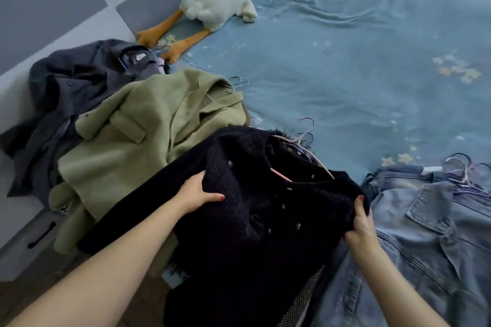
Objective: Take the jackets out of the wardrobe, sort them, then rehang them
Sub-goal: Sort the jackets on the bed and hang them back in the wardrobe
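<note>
Black jacket (255, 210) on bed (345, 66), both hands gripping.

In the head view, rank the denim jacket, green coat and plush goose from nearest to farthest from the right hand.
From the right hand:
1. Denim jacket: right beside the hand, on its right.
2. Green coat: across the black jacket, to the left.
3. Plush goose: far end of the bed, upper left.

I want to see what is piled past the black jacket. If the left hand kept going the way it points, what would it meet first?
The left hand grips the black jacket and points up and right. Going on, it would first push into that jacket's buttoned front, then probably the pink hanger in its neck, though depth is hard to judge.
</note>
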